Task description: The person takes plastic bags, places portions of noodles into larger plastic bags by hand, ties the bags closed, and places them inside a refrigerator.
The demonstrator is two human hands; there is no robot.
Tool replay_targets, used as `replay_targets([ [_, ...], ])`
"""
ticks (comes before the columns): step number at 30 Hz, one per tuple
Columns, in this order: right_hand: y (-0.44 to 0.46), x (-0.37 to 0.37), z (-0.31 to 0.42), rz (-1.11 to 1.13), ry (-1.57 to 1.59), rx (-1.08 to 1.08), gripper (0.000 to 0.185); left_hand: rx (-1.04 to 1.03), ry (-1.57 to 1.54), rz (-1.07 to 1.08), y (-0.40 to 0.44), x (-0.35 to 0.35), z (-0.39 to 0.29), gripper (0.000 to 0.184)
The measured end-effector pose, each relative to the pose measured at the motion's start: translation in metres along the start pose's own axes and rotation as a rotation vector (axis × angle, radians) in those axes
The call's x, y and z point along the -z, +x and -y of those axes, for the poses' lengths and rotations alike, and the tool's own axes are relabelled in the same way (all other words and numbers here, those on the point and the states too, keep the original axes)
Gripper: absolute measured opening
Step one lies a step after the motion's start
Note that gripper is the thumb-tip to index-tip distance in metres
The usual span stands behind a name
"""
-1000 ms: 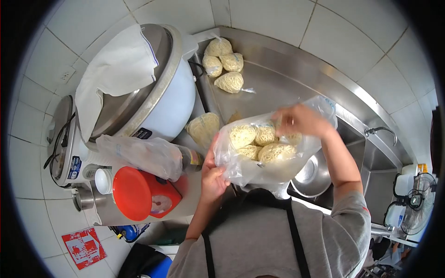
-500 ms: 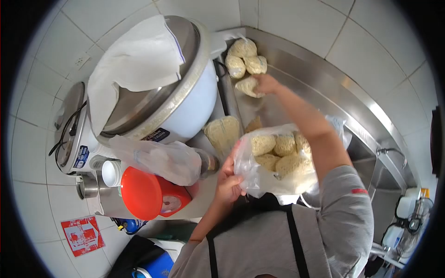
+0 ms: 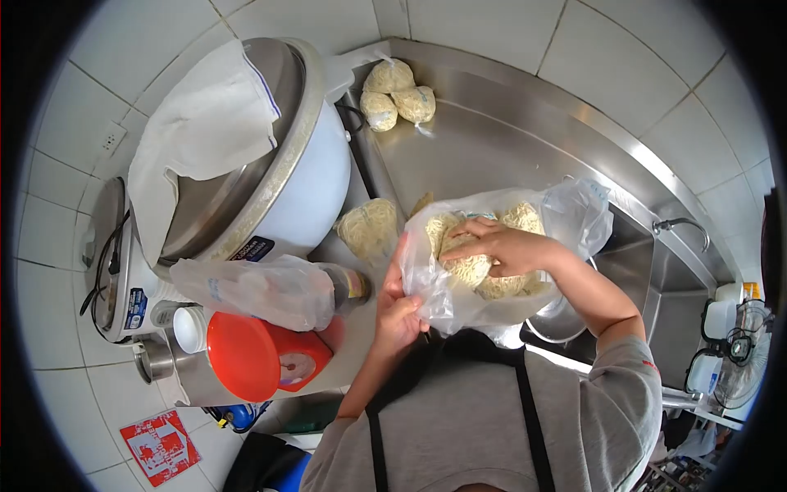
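Your left grip (image 3: pixel 399 318) is clenched on the near left edge of the large clear bag (image 3: pixel 471 312), thumb at the front, with the mouth of the bag held open. Your right grip (image 3: pixel 512 250) is inside that bag, its fingers curved over the top noodle bundle (image 3: pixel 467 267); you cannot tell from here whether they grasp it or only rest on it. Around it, more noodle bundles (image 3: pixel 521 218) fill the bag, pressed against each other and partly hidden by your hand.

Beyond the bag and to its left, 3 wrapped bundles (image 3: pixel 388 75) sit touching on the steel surface (image 3: pixel 492 152). Just left of the bag lies 1 noodle packet (image 3: pixel 367 228). Farther left of the bag you have a dark jar (image 3: pixel 354 284) against a crumpled plastic bag (image 3: pixel 254 287), and nearer to you on that side, a red scale (image 3: pixel 310 361) with its round pan (image 3: pixel 242 357). A big cooker (image 3: pixel 316 184) stands to the far left of the bag, a white cloth (image 3: pixel 205 131) draped over its lid. Right of the bag are the sink (image 3: pixel 625 250), a metal bowl (image 3: pixel 561 321) partly hidden by your forearm, and the faucet (image 3: pixel 684 224).
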State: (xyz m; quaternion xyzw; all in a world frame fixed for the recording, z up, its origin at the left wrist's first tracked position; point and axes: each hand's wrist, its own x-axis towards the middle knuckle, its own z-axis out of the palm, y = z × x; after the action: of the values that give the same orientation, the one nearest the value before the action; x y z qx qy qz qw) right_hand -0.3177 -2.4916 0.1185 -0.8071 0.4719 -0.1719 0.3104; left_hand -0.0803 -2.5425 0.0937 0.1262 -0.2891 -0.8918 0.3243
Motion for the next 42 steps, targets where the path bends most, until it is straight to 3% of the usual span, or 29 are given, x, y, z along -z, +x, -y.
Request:
replay_targets([
  [4,0.027,0.066,-0.003,0.164,0.24,0.142,0.048,0.012,-0.019,0.01,0.002,0.006,-0.002,0.087],
  [6,0.057,0.111,-0.001,-0.053,0.328,-0.157,0.045,0.026,-0.01,-0.006,0.001,0.011,-0.001,0.087],
  [8,0.113,0.142,-0.062,-0.244,0.252,-0.322,0.05,0.028,-0.007,-0.002,0.002,0.014,-0.001,0.087],
  [12,0.229,0.136,-0.187,-0.868,-0.317,-0.487,0.069,0.038,0.038,0.008,0.002,0.025,-0.004,0.088],
  [15,0.276,0.1,-0.263,-0.842,-0.585,-0.51,0.074,0.066,0.042,-0.033,-0.001,0.027,-0.012,0.089],
  [17,0.274,0.105,-0.281,-0.798,-0.336,-0.626,0.074,0.077,0.038,-0.038,-0.003,0.028,-0.015,0.089],
  [20,0.243,0.123,-0.286,-0.892,-0.19,-0.575,0.069,0.08,0.079,-0.048,-0.002,0.03,-0.013,0.09],
  [22,0.21,0.142,-0.239,-0.984,0.163,-0.526,0.062,0.046,0.059,-0.01,0.001,0.033,-0.008,0.09],
  [24,0.168,0.165,-0.174,-0.874,0.189,-0.473,0.055,0.022,0.019,0.013,0.001,0.031,-0.007,0.09],
  [26,0.119,0.178,-0.101,-0.629,0.317,-0.328,0.049,0.005,-0.041,0.022,0.006,0.026,-0.007,0.091],
  [28,0.073,0.168,-0.035,-0.532,0.354,-0.277,0.032,0.029,-0.032,0.049,0.01,0.025,-0.007,0.089],
  [30,0.033,0.144,0.014,-0.474,0.278,-0.17,0.029,0.041,-0.037,0.064,0.012,0.02,-0.008,0.088],
  [32,0.002,0.12,0.043,-0.407,-0.088,-0.039,0.022,0.051,0.064,0.006,0.014,0.005,-0.016,0.085],
  [36,-0.011,0.043,0.047,-0.297,0.077,-0.217,0.028,0.141,0.218,-0.032,0.004,-0.001,-0.027,0.082],
  [40,0.02,-0.017,0.053,-0.331,0.527,-0.507,0.016,0.107,0.283,-0.049,-0.002,-0.028,-0.03,0.078],
  [42,0.03,-0.063,0.042,-0.135,0.087,-0.445,0.014,0.04,0.391,-0.073,-0.006,-0.041,-0.03,0.075],
])
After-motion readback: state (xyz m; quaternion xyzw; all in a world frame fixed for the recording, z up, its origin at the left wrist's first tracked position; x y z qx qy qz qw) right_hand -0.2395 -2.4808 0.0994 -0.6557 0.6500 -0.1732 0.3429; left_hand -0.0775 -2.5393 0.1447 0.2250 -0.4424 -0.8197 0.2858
